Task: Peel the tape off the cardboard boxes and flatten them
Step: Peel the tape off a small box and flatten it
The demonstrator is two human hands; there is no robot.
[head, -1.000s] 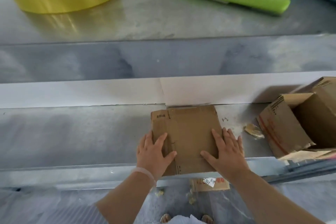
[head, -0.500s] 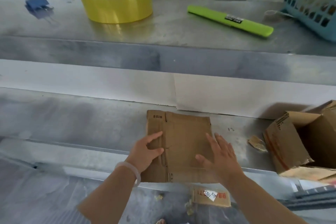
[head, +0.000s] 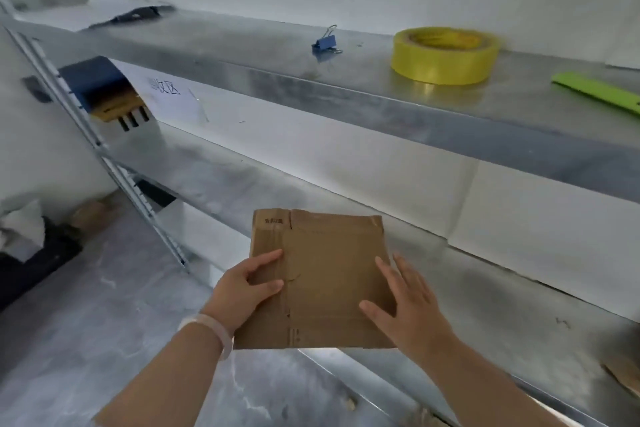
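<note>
A flattened brown cardboard box [head: 329, 274] lies tilted at the front edge of the lower metal shelf [head: 485, 315], with its left and near parts hanging out past the edge. My left hand [head: 247, 288] grips the box's left edge, thumb and forefinger on top. My right hand [head: 405, 302] rests flat on the box's right side with its fingers straight. No tape is visible on the upper face of the box.
On the upper shelf [head: 381, 94] sit a yellow tape roll [head: 445, 55], a blue binder clip [head: 325, 43] and a green bar [head: 595, 92]. A slotted shelf upright [head: 104, 156] slants at left. A cardboard scrap [head: 623, 374] shows at the right edge. Grey floor lies below.
The view has swung left, and the open boxes at right have left the frame. The flattened box has moved left and out over the shelf's edge. My left hand now grips its edge.
</note>
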